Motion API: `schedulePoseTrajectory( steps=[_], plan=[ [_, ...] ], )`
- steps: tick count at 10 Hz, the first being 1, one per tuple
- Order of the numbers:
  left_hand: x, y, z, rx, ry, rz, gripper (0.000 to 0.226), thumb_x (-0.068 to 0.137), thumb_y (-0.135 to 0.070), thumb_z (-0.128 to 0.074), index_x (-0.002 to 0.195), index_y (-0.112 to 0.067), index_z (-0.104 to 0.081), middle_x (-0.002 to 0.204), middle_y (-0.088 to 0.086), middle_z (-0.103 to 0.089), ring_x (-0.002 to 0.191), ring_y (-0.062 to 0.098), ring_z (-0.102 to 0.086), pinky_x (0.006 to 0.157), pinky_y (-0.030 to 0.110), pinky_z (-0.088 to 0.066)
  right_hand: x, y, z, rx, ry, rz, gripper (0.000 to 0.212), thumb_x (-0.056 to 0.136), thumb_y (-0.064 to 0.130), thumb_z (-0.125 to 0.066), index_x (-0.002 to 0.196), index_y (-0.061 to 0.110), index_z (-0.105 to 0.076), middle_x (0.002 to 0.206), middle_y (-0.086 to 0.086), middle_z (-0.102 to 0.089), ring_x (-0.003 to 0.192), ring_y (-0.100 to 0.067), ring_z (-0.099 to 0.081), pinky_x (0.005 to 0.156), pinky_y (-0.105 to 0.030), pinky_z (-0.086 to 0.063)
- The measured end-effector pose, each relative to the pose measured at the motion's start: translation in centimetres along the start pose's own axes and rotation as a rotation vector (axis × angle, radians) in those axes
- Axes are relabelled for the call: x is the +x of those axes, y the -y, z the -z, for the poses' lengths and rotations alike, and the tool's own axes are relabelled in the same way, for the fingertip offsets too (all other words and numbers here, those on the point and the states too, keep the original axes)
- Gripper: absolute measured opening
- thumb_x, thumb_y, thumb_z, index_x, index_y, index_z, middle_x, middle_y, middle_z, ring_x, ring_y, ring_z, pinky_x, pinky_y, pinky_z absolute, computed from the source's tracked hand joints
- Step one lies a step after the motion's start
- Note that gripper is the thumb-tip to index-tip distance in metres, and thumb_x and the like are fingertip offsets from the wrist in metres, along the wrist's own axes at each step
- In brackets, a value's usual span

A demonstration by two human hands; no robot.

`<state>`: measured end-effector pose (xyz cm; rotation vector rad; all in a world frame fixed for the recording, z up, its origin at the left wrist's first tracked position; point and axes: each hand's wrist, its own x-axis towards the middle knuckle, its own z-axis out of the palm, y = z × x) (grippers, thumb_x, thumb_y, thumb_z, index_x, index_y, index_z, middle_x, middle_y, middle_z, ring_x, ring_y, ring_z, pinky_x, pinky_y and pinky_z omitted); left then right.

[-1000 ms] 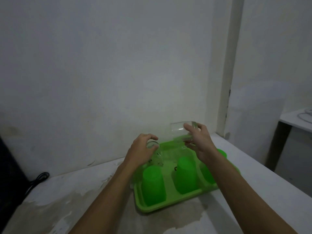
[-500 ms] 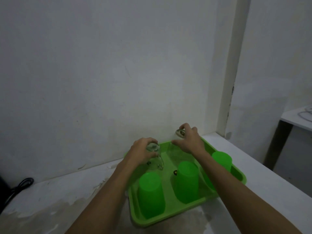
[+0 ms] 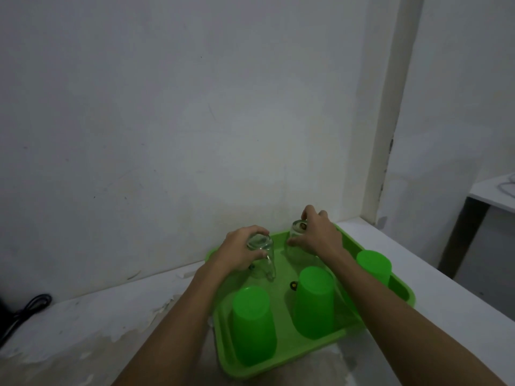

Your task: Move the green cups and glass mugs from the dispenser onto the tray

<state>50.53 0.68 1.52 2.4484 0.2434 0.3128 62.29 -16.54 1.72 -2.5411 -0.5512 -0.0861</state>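
A bright green tray (image 3: 281, 364) lies on the white counter against the wall. Three green cups stand upside down on it: one front left (image 3: 252, 324), one in the middle (image 3: 315, 300), one at the right (image 3: 374, 266). My left hand (image 3: 237, 253) grips an upturned glass mug (image 3: 263, 254) at the tray's back left, the mug tilted and its handle facing right. My right hand (image 3: 317, 235) is closed over a second upturned glass mug (image 3: 295, 240) at the tray's back middle. No dispenser is in view.
The wall rises directly behind the tray, with a pillar at the right. A black cable (image 3: 25, 310) lies at the counter's far left. The counter's right edge (image 3: 473, 296) runs close past the tray. A separate white table (image 3: 498, 196) stands further right.
My right hand has brought its glass mug down from the air onto the tray's back. My left hand has stayed on its mug. The view has shifted slightly.
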Motion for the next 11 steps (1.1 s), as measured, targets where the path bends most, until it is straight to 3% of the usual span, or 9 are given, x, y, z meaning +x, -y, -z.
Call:
schedulePoseTrajectory(
  steps=[5, 7, 8, 9, 10, 11],
  plan=[
    [-1.1, 0.1, -1.3, -0.099, -0.044, 0.023, 0.047, 0.09, -0.016, -0.074, 0.135, -0.023, -0.062, 0.144, 0.006, -0.059, 0.13, 0.026, -0.056, 0.114, 0.046, -0.043, -0.3, -0.6, -0.5, -0.003, 0.007, -0.088, 0.095, 0.057, 0.064, -0.087, 0.124, 0.019, -0.037, 0.127, -0.016, -0.053, 0.106, -0.036, -0.063, 0.087, -0.051, -0.058],
    [-1.5, 0.0, -1.6, -0.154, -0.037, 0.04, 0.046, 0.093, -0.012, -0.07, 0.136, -0.024, -0.06, 0.145, 0.003, -0.059, 0.13, 0.025, -0.055, 0.113, 0.046, -0.045, -0.3, -0.5, 0.3, 0.08, 0.106, -0.132, 0.104, 0.062, 0.07, -0.081, 0.137, 0.013, -0.039, 0.143, -0.019, -0.046, 0.125, -0.038, -0.055, 0.099, -0.052, -0.052],
    [-1.8, 0.0, -1.6, -0.184, -0.006, 0.056, 0.048, 0.096, -0.012, -0.067, 0.141, -0.027, -0.057, 0.148, 0.004, -0.057, 0.128, 0.024, -0.058, 0.102, 0.034, -0.052, -0.7, 0.3, 1.9, 0.107, 0.076, -0.074, 0.094, 0.072, 0.072, -0.072, 0.139, 0.013, -0.043, 0.143, -0.017, -0.043, 0.124, -0.037, -0.055, 0.098, -0.049, -0.051],
    [-2.7, -0.2, -0.8, -0.145, 0.03, 0.082, 0.059, 0.095, -0.015, -0.068, 0.15, -0.025, -0.047, 0.154, 0.006, -0.051, 0.137, 0.025, -0.052, 0.111, 0.036, -0.046, -1.8, 1.3, 4.4, 0.155, 0.006, 0.02, 0.059, 0.079, 0.061, -0.07, 0.12, 0.02, -0.057, 0.128, -0.009, -0.055, 0.107, -0.029, -0.062, 0.09, -0.043, -0.054],
    [-4.0, -0.7, 0.7, -0.103, -0.061, 0.076, 0.07, 0.089, -0.02, -0.077, 0.151, -0.023, -0.045, 0.154, 0.004, -0.045, 0.14, 0.027, -0.047, 0.117, 0.04, -0.04, -3.4, 2.2, 6.1, 0.253, 0.012, 0.09, 0.028, 0.077, 0.05, -0.071, 0.089, 0.026, -0.064, 0.101, -0.001, -0.072, 0.084, -0.022, -0.07, 0.079, -0.047, -0.061],
    [-6.0, -1.7, 2.6, -0.217, -0.214, 0.055, 0.045, 0.087, -0.02, -0.079, 0.129, -0.026, -0.064, 0.131, -0.001, -0.06, 0.108, 0.019, -0.067, 0.088, 0.027, -0.055, -5.2, 2.8, 6.7, 0.287, 0.011, 0.155, 0.016, 0.082, 0.039, -0.072, 0.079, 0.025, -0.067, 0.085, -0.001, -0.074, 0.077, -0.021, -0.071, 0.075, -0.045, -0.062]
  ],
)
